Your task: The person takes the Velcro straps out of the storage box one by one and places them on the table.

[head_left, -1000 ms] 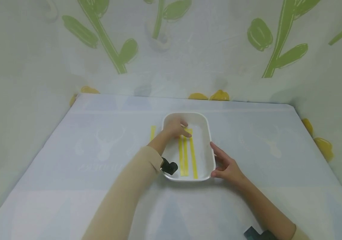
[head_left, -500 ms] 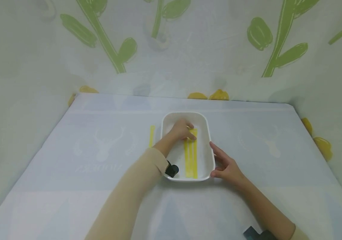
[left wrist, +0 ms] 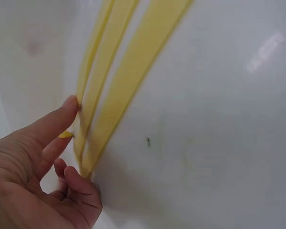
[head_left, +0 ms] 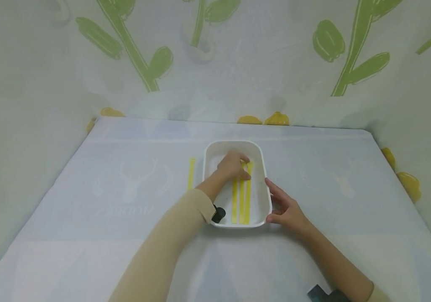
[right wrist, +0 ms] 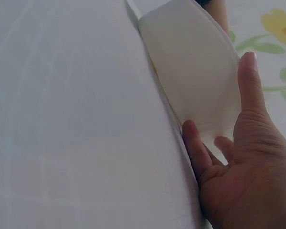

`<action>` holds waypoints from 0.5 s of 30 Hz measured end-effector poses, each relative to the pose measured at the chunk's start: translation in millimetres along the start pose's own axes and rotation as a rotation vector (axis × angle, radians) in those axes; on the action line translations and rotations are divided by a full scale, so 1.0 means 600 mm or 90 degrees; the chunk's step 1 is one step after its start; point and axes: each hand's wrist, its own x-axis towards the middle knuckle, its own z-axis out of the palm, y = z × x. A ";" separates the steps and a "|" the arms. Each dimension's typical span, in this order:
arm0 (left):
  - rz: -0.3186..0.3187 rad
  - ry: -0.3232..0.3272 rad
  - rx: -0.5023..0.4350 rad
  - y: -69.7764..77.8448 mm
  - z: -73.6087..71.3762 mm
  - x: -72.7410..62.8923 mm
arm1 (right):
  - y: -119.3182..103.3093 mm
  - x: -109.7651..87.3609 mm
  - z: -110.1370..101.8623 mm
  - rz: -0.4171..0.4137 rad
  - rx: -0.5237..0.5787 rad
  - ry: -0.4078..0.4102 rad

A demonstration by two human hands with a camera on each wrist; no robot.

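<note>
A white rectangular tray (head_left: 220,209) with raised walls stands on the table. Several flat, narrow yellow strips (head_left: 242,201) lie lengthwise inside it, side by side. My left hand (head_left: 232,165) reaches in over the left wall. In the left wrist view, its thumb and index finger pinch the outermost yellow strip (left wrist: 92,62) near its far end, and a short bit of yellow sticks out between them. The other fingers are bent beside the strip ends. My right hand (head_left: 288,214) rests against the tray's right outer wall (right wrist: 195,67), thumb and fingers spread along it.
Another yellow strip (head_left: 191,173) lies on the table (head_left: 136,235) just left of the tray, partly hidden by the left forearm. Behind the table hangs a pale curtain-like sheet (head_left: 253,58) with green plant prints. Dark cameras (head_left: 219,214) are worn on the wrists.
My left hand has shifted right inside the tray. The strips have moved right with it, and the right-hand ones now slant away at the far end. My right hand has stayed still.
</note>
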 end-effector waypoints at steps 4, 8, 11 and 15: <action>0.030 -0.004 -0.006 0.004 0.000 -0.005 | 0.001 0.001 -0.002 -0.029 0.039 -0.017; 0.066 0.008 -0.035 0.005 0.000 -0.007 | 0.002 0.002 -0.003 -0.044 0.051 -0.020; 0.077 0.022 -0.071 0.004 0.001 -0.006 | 0.002 0.002 -0.003 -0.043 0.044 -0.017; 0.087 0.026 -0.167 0.004 0.001 -0.003 | 0.000 0.003 -0.002 -0.036 0.028 -0.012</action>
